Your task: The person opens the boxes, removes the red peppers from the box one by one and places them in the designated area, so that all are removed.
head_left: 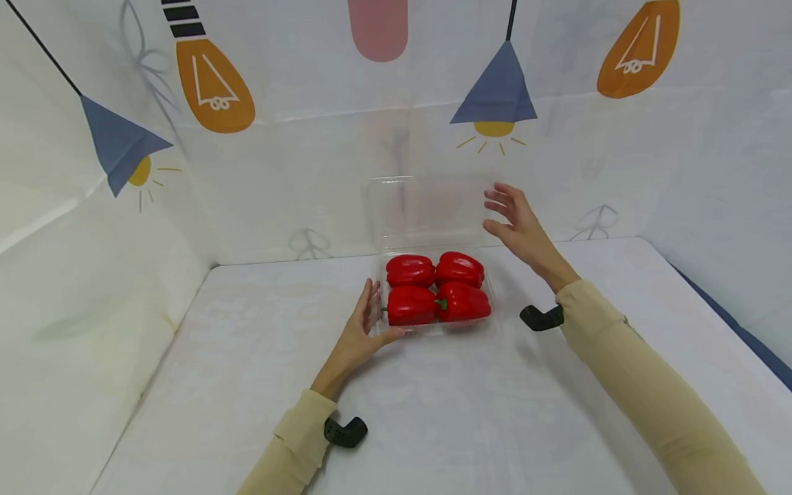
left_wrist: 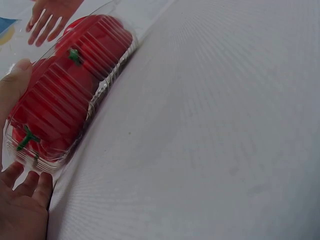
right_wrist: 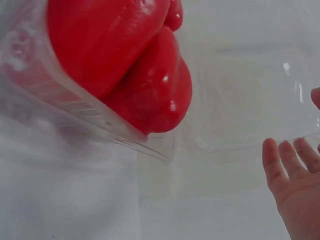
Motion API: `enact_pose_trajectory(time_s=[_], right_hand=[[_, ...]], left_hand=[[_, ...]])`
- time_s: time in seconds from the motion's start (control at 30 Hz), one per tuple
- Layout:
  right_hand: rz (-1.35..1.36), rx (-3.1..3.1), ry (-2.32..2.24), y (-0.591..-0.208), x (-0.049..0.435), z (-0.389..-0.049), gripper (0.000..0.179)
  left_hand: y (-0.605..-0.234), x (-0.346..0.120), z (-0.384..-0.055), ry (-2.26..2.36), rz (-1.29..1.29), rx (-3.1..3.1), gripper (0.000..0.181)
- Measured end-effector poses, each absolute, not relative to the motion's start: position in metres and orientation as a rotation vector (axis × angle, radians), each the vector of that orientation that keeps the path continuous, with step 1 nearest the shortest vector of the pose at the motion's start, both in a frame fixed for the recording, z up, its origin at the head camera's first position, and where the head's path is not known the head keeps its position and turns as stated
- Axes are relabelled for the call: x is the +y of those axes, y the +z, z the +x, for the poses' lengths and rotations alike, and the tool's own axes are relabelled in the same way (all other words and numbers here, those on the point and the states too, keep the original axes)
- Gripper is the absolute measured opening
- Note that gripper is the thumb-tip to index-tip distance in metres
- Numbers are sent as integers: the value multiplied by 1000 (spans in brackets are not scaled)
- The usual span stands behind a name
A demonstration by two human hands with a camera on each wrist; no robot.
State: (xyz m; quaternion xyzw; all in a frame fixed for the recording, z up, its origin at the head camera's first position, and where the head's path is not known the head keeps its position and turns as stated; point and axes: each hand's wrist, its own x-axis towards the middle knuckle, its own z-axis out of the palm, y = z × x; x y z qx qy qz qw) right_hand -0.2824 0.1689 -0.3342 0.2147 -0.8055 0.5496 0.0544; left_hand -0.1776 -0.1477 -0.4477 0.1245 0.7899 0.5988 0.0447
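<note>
A clear plastic clamshell container (head_left: pixel 444 330) stands on the table with several red bell peppers (head_left: pixel 411 306) inside, some showing green stems. Its transparent lid (head_left: pixel 427 213) is raised at the back, against the wall cloth. My left hand (head_left: pixel 359 333) holds the container's front left corner, thumb along the front wall and fingers along the left side; the left wrist view shows the thumb (left_wrist: pixel 17 80) at the ribbed wall. My right hand (head_left: pixel 518 223) is raised by the lid's right edge, fingers spread and loosely bent, holding nothing. In the right wrist view its fingertips (right_wrist: pixel 287 150) overlap the lid's rim.
The table (head_left: pixel 278 344) has a white cover. White cloth (head_left: pixel 297 165) printed with lamps and bulbs hangs behind and on both sides, close to the container's back. A black wrist mount (head_left: pixel 346 432) sits on the left sleeve, another (head_left: pixel 542 318) on the right.
</note>
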Motion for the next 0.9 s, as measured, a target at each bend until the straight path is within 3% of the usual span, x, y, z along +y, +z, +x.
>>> enact_pose_trajectory(time_s=[0.17, 0.9], right_hand=[[615, -2472, 1674, -333, 166, -291, 69], [516, -2670, 1539, -332, 166, -309, 73]], left_hand=[[-425, -146, -167, 1812, 366, 2380, 105], [-421, -144, -166, 1785, 338, 2399, 103]])
